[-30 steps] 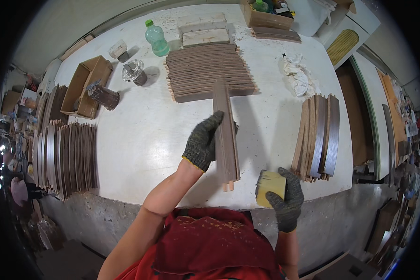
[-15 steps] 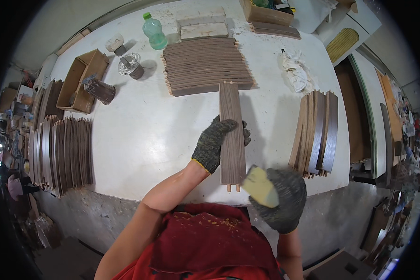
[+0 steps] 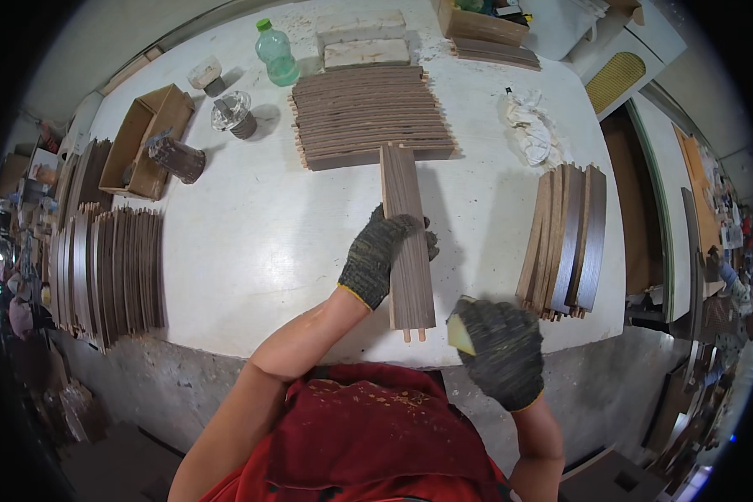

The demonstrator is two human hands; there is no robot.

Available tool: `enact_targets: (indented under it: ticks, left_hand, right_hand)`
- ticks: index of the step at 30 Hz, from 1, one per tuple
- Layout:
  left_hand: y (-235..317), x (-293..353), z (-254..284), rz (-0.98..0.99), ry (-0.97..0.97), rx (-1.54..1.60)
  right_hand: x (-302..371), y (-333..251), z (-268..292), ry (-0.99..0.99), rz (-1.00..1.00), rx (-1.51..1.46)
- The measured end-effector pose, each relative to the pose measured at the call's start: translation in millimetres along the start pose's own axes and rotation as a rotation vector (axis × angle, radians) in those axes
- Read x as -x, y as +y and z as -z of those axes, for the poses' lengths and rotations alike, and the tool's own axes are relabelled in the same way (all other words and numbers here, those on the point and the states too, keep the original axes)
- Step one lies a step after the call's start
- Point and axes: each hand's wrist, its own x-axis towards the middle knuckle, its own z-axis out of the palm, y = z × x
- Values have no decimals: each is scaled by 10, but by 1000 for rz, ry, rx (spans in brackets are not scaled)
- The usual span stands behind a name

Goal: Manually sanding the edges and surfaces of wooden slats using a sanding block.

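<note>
My left hand (image 3: 382, 251), in a dark knitted glove with a yellow cuff, grips a brown wooden slat (image 3: 410, 284) around its middle. Two pale dowels stick out of the slat's near end, and its far end reaches the near edge of a row of stacked slats (image 3: 368, 117). To the right of the slat, apart from it, my right hand (image 3: 502, 351) wears the same kind of glove. Its fingers close over a pale yellow sponge-like block (image 3: 458, 335), mostly hidden by the glove.
More slats stand at the left (image 3: 117, 272) and right (image 3: 565, 238) of the white table (image 3: 226, 276). Around the back are a cardboard box (image 3: 146, 142), a dark-stained cup (image 3: 178, 159), a lidded plastic cup (image 3: 234, 115), a green bottle (image 3: 276, 54) and a crumpled white cloth (image 3: 533, 125).
The slat and my left hand have shifted slightly left. My right hand has turned, so its back covers more of the yellow block, and it has moved a little away from the slat.
</note>
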Motion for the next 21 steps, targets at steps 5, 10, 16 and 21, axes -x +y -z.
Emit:
enact_targets:
  ticks: [5, 10, 16, 21]
  left_hand:
    - [-56, -85, -9, 3, -81, 20]
    - [-208, -71, -102, 7, -43, -90]
    - [-20, -70, -196, -7, -70, 14]
    - [-14, -152, -298, -64, -128, 22]
  right_hand:
    - [61, -64, 122, 230, -84, -280]
    - [-70, -209, 36, 63, 68, -295]
    - [293, 142, -382, 101, -248, -164]
    - [658, 252, -752, 245, -544, -500]
